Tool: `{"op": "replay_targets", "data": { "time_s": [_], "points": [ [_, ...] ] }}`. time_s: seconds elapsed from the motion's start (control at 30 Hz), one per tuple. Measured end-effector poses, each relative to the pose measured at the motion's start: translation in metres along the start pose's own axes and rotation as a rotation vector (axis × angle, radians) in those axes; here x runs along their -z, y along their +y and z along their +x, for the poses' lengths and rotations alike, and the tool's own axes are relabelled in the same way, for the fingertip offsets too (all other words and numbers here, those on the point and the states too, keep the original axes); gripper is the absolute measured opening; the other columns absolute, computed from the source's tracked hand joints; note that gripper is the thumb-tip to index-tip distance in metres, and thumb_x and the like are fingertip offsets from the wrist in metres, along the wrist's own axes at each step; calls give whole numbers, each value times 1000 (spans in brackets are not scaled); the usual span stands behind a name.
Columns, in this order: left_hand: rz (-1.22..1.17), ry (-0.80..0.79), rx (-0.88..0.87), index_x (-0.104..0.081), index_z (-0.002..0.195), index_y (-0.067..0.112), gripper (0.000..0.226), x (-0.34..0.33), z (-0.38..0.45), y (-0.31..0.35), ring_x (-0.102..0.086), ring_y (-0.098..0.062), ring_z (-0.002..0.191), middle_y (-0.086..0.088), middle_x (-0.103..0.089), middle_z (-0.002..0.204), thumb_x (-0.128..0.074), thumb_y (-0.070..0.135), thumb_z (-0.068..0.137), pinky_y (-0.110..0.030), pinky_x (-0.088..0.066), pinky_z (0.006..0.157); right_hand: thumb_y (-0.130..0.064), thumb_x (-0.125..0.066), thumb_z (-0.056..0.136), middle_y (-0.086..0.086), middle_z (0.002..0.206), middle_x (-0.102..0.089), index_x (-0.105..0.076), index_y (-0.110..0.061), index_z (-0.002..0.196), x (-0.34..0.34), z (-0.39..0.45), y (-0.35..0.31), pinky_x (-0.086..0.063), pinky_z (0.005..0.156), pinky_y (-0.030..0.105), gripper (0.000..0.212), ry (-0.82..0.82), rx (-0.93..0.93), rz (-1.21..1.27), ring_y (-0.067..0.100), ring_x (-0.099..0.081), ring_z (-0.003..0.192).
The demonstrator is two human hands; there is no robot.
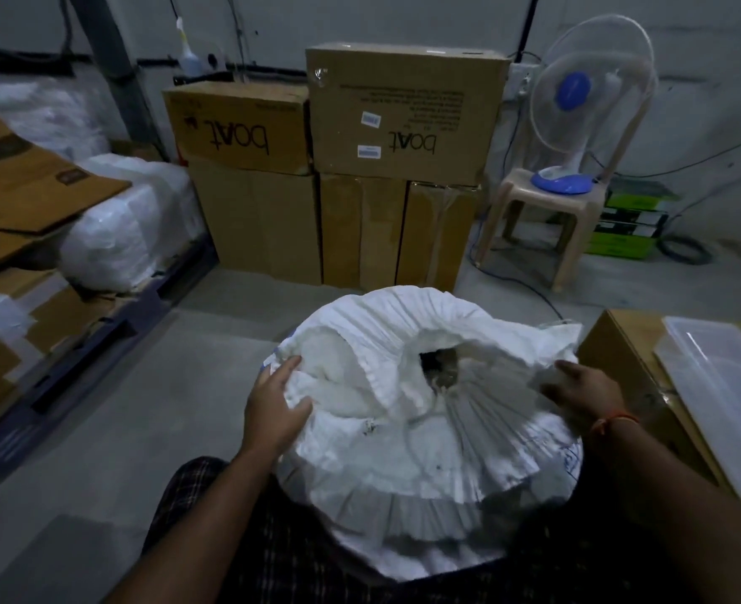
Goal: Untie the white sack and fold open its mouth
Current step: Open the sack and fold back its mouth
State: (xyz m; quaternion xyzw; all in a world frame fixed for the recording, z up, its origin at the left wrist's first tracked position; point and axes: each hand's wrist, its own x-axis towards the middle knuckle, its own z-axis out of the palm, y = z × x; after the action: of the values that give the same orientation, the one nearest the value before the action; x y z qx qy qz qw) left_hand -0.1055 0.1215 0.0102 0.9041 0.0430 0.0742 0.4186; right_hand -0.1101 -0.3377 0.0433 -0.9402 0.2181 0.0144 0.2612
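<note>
The white sack (425, 429) stands upright on the floor right in front of me. Its crumpled top is spread wide, with a small dark opening (440, 364) near the middle. My left hand (275, 407) lies against the sack's left edge, fingers stretched out and thumb pressing into the fabric. My right hand (582, 396) reaches over the right side of the sack top, fingers on the folded-out cloth; how they curl is blurred. A loose white cord (408, 433) lies across the pleated fabric below the opening.
Stacked cardboard boxes (360, 167) stand behind the sack. A fan (578, 102) sits on a plastic stool (543, 220) at the back right. A box with a clear plastic lid (717, 394) is close on the right. Wrapped bundles and cardboard (55, 211) fill the left.
</note>
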Motion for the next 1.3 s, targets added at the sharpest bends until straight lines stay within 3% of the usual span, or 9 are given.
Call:
{"op": "replay_targets", "data": {
  "time_s": [0.23, 0.33, 0.4, 0.53, 0.83, 0.9, 1.03, 1.2, 1.3],
  "points": [
    [-161, 27, -35, -63, 141, 24, 70, 3, 30, 8, -66, -19, 104, -1, -59, 134, -84, 23, 75, -34, -56, 93, 5, -76, 76, 25, 100, -72, -70, 2, 97, 4, 19, -32, -45, 78, 33, 22, 49, 117, 43, 42, -69, 100],
    [-252, 84, 64, -64, 140, 22, 64, 2, 50, 7, -64, -19, 113, 2, -61, 134, -85, 12, 81, -37, -54, 100, 3, -79, 79, 24, 124, -69, -67, 2, 123, 23, 36, -55, -49, 99, 41, 45, 61, 232, 94, 41, -63, 120],
    [-375, 127, 184, -63, 141, 20, 63, -2, 65, 4, -64, -22, 117, -1, -65, 134, -85, 10, 82, -40, -53, 102, -7, -81, 82, 16, 140, -63, -57, -8, 143, 33, 51, -74, -44, 106, 35, 65, 60, 284, 134, 32, -58, 131],
    [-497, 158, 474, -63, 139, 12, 69, -20, 87, -13, -67, -32, 111, -12, -68, 131, -88, 9, 76, -42, -56, 97, -13, -79, 86, 6, 142, -62, -59, -23, 141, 34, 86, -107, -43, 105, 30, 59, 15, 328, 91, 24, -57, 133],
    [-182, 38, 652, -77, 105, 8, 64, -46, 105, -51, -73, -33, 93, -16, -77, 107, -70, 36, 49, -37, -56, 81, -20, -78, 82, 2, 129, -72, -75, -26, 120, -25, 159, -142, -49, 95, 26, 39, -52, 318, -10, 21, -68, 114],
    [-120, -11, 628, -75, 115, 10, 73, -43, 108, -54, -73, -33, 100, -15, -75, 117, -69, 37, 48, -33, -54, 79, -22, -79, 81, 3, 125, -74, -76, -24, 118, -37, 167, -139, -49, 93, 25, 36, -55, 339, -52, 23, -70, 110],
    [50, -106, 546, -60, 143, 15, 73, -37, 108, -50, -62, -37, 127, -17, -60, 143, -79, 21, 73, -38, -52, 101, -23, -81, 83, 4, 117, -78, -79, -18, 113, -45, 167, -124, -43, 91, 21, 31, -42, 360, -34, 25, -72, 107],
    [195, -192, 466, -50, 152, 14, 77, -27, 98, -48, -55, -38, 134, -20, -50, 151, -80, 22, 81, -38, -47, 106, -21, -86, 77, 5, 117, -78, -78, -20, 117, -34, 150, -98, -51, 100, 30, 40, -28, 347, 35, 24, -72, 106],
    [281, -203, 445, -45, 154, 17, 76, -20, 79, -35, -51, -39, 135, -20, -36, 156, -76, 26, 85, -38, -45, 108, -25, -89, 76, 2, 114, -78, -76, -23, 120, -26, 137, -82, -53, 92, 28, 46, -38, 310, 61, 20, -72, 100]
  ]
}}
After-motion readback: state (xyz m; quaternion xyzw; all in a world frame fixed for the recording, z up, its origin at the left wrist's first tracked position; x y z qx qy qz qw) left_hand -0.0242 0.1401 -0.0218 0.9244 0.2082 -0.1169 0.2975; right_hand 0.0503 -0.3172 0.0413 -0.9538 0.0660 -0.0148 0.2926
